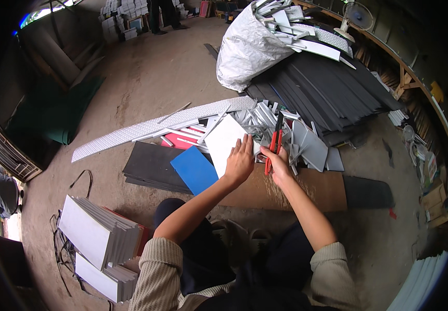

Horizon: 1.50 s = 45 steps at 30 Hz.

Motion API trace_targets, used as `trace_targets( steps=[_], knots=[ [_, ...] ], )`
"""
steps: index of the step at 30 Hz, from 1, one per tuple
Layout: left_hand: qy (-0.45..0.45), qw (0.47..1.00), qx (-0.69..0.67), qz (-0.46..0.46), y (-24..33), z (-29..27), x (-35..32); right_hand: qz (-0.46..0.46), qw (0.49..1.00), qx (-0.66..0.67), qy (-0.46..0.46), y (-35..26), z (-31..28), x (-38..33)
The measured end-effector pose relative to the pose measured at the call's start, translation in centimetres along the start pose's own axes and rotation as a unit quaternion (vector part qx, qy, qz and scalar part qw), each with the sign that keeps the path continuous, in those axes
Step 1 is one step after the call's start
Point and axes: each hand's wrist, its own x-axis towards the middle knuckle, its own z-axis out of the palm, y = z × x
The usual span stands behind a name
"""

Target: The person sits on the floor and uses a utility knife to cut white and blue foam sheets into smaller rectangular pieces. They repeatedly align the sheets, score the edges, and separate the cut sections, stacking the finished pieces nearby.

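Ahead of me, to the right, a white woven sack (244,54) bulges with pale strips (317,50) beside dark sheets (320,85); an electric fan (358,16) stands beyond. To my left, I see a dark green tarp (58,111), a metal grille (6,147) and a person in grey (2,193) bending. Someone's dark-trousered legs (163,14) show at the back.

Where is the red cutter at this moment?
In the head view, just right of centre, the red cutter is in the right hand, to the right of the white sheet.
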Motion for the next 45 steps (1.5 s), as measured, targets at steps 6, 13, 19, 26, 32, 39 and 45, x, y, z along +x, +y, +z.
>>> trace_targets(
  steps=[6, 13, 19, 26, 32, 39, 45],
  knots=[
    [0.006, 0.998, 0.012, -0.055, -0.2, -2.6, 2.4, -0.06, 0.963, -0.248, -0.086, -1.9, -1.6, -0.6],
    [0.143, 0.989, 0.039, 0.023, -1.3, -4.8, 3.6, -0.277, 0.795, -0.539, -0.039, -3.1, -1.9, -2.6],
    [0.118, 0.993, 0.028, -0.007, -0.8, -5.0, 3.7, -0.286, 0.796, -0.53, -0.056, -3.3, -1.7, -2.9],
    [0.11, 0.994, 0.026, -0.008, 0.0, -5.0, 3.5, -0.299, 0.788, -0.535, -0.056, -3.3, -2.0, -2.8],
    [0.103, 0.994, 0.024, 0.004, -0.8, -4.6, 3.4, -0.322, 0.764, -0.559, -0.029, -2.7, -1.7, -2.9],
    [0.16, 0.985, 0.007, 0.062, -0.7, -4.3, 3.6, -0.252, 0.773, -0.581, -0.012, -3.0, -0.6, -3.4],
    [0.148, 0.985, 0.022, 0.082, -0.7, -3.9, 3.4, -0.225, 0.785, -0.577, -0.014, -3.1, 0.0, -3.4]
  ],
)
